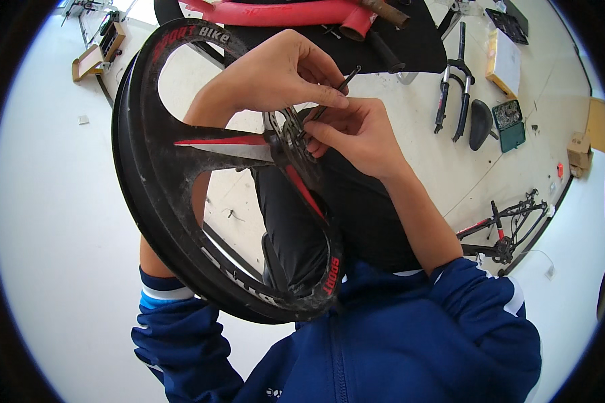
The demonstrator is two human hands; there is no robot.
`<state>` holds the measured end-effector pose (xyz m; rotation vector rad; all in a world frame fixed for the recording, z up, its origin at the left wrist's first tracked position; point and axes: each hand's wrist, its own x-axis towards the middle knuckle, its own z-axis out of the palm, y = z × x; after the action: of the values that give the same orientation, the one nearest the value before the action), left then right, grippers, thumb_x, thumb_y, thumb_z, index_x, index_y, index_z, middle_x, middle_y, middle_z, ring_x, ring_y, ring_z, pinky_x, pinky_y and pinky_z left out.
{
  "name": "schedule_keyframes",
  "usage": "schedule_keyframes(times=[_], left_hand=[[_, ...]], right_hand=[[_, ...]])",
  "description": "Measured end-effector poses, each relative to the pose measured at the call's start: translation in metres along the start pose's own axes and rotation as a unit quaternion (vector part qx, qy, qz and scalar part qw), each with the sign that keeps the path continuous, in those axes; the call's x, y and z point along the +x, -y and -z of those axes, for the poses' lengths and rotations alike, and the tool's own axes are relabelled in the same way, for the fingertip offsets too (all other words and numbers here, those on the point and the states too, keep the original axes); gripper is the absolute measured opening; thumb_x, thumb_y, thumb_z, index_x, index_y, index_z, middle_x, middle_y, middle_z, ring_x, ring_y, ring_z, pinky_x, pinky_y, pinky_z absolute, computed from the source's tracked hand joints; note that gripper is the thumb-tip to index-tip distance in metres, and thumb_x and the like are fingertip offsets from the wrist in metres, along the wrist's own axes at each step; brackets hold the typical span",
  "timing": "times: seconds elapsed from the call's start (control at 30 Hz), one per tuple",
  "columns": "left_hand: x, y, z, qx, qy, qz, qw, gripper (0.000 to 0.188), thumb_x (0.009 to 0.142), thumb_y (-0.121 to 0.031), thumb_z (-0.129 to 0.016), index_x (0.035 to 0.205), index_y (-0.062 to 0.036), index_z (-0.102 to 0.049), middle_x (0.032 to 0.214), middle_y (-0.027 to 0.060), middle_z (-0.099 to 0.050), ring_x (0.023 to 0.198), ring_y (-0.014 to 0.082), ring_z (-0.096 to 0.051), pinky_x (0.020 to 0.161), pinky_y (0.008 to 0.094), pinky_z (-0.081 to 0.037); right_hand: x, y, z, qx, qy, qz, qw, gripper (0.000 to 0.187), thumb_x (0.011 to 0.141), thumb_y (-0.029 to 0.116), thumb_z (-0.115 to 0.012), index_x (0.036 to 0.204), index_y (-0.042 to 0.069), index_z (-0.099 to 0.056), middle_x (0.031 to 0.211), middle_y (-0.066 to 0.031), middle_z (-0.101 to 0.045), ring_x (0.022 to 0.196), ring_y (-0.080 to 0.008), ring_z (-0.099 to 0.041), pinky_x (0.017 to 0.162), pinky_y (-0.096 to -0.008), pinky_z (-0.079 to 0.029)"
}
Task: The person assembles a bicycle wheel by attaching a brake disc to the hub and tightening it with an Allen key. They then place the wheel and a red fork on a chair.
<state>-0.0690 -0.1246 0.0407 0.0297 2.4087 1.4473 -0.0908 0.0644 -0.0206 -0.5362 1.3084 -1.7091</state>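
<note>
Pinched in the fingertips of the right hand (pixel 363 138), one slim black tool (pixel 321 111) slants toward the hub, as the head view shows; the left hand (pixel 282 77), curled above it from the far side, has its thumb against the tool, though I cannot tell how firmly. One black wheel (pixel 228 150) stands tilted on the left, over the person's legs, with one metal disc (pixel 293 127) at its hub, just beside the fingers. It looks stiff, bulky and fairly heavy, likely to roll or swing if let go, and its dusty rim may be a little slick; a broad spoke or the rim should give the best hold, while the thin disc seems easier to bend. The tool looks light and rigid, best held along its shaft. Two spokes show clearly; any others are hidden. Counting around: one red frame (pixel 282 13) lies on a black surface (pixel 423 43) at the far side; to the far right are one fork (pixel 466 101), one saddle (pixel 480 125) and one green case (pixel 511 138) of small parts; nearer on the right, one black-and-red frame (pixel 499 228).
</note>
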Motion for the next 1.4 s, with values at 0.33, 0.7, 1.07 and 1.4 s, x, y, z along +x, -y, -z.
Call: schedule_keyframes(times=[0.33, 0.7, 1.07, 1.4], left_hand=[[0.025, 0.01, -0.003, -0.004, 0.053, -0.021, 0.998, 0.032, 0.077, -0.02, -0.081, 0.096, 0.004, -0.073, 0.085, 0.0119, -0.072, 0.074, 0.0168, -0.069, 0.077, 0.0285, -0.056], [0.015, 0.002, 0.004, -0.023, 0.164, 0.019, 0.986, 0.031, 0.083, -0.022, -0.075, 0.104, 0.0003, -0.073, 0.089, 0.0126, -0.073, 0.076, 0.0169, -0.069, 0.079, 0.0254, -0.054], [0.023, 0.004, 0.003, -0.02, 0.152, 0.014, 0.988, 0.033, 0.07, -0.026, -0.084, 0.088, 0.0006, -0.076, 0.075, 0.0082, -0.071, 0.067, 0.0143, -0.065, 0.072, 0.022, -0.051], [0.021, 0.017, -0.001, -0.081, 0.146, -0.049, 0.985, 0.023, 0.081, -0.019, -0.078, 0.091, 0.0019, -0.073, 0.084, 0.0034, -0.066, 0.07, 0.0105, -0.061, 0.067, 0.0235, -0.051]], right_hand=[[-0.003, -0.01, 0.008, 0.009, -0.036, 0.009, 0.999, 0.014, 0.087, 0.0, -0.066, 0.097, -0.009, -0.066, 0.083, -0.0149, -0.069, 0.074, -0.0202, -0.071, 0.067, -0.0295, -0.059], [-0.016, -0.019, -0.012, 0.1, -0.012, -0.027, 0.995, 0.017, 0.09, 0.002, -0.064, 0.101, -0.01, -0.067, 0.09, -0.0162, -0.07, 0.077, -0.0201, -0.07, 0.07, -0.0291, -0.059], [-0.016, -0.015, -0.016, 0.084, -0.08, 0.005, 0.993, 0.017, 0.089, 0.004, -0.067, 0.101, -0.007, -0.068, 0.096, -0.0152, -0.071, 0.074, -0.0157, -0.069, 0.066, -0.0273, -0.058], [-0.013, -0.017, -0.005, 0.115, 0.025, -0.004, 0.993, 0.02, 0.092, 0.003, -0.06, 0.109, -0.008, -0.065, 0.104, -0.0185, -0.07, 0.055, -0.0111, -0.06, 0.052, -0.0219, -0.05]])
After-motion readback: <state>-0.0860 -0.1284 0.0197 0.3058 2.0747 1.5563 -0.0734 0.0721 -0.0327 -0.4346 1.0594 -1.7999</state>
